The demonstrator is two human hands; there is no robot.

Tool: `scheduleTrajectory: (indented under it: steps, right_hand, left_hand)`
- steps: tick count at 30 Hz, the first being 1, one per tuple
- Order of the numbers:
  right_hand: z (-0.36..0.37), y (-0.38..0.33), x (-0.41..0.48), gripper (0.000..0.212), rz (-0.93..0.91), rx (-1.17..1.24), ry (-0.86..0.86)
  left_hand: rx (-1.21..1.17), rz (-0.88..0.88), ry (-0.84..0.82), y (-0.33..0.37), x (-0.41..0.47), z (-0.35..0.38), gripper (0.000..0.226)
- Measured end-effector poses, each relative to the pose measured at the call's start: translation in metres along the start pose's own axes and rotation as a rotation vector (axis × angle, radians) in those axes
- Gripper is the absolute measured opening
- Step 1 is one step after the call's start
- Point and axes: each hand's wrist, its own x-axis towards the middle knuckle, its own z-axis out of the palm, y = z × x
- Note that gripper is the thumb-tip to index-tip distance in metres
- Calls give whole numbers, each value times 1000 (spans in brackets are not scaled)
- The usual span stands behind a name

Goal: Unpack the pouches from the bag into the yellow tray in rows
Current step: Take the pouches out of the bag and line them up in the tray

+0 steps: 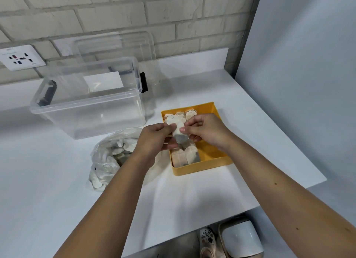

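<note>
The white table (192, 192) fills most of the view and carries everything. At its back left stands a clear plastic bin (86, 111), open at the top, with its clear lid (125, 45) leaning upright against the brick wall behind it. In front of the bin lies the crumpled transparent bag (106, 161), with pale pouches showing through it. Just to the right of the bag sits the yellow tray (202, 170). Its left part holds pouches standing side by side, some at the near end (185, 156) and some at the far end (190, 113); the right part is bare yellow.

Both hands meet above the tray's left side. The left hand (154, 138) has its fingers curled round one pouch (179, 135) from the left, thumb on its upper part. The right hand (206, 130) pinches the same pouch from the right with thumb and fingertips. The pouch hangs tilted between them, above the tray, its darker end pointing down toward the near pouches.
</note>
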Motion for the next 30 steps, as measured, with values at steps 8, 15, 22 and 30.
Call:
scheduleTrajectory:
  steps: [8,15,22,30]
  right_hand:
    - [-7,3,-7,10,-55,68,58]
    - [-12,3,-4,12,-49,11,47]
    - [-13,3,-2,9,-32,7,47]
    - [-32,8,18,3,-28,-85,295]
  left_hand:
    - [-57,1,27,1,-2,3,17]
    - [-91,10,11,3,-3,5,20]
    - [-92,35,26,6,-1,7,7]
    - [-75,65,103,4,6,-1,6]
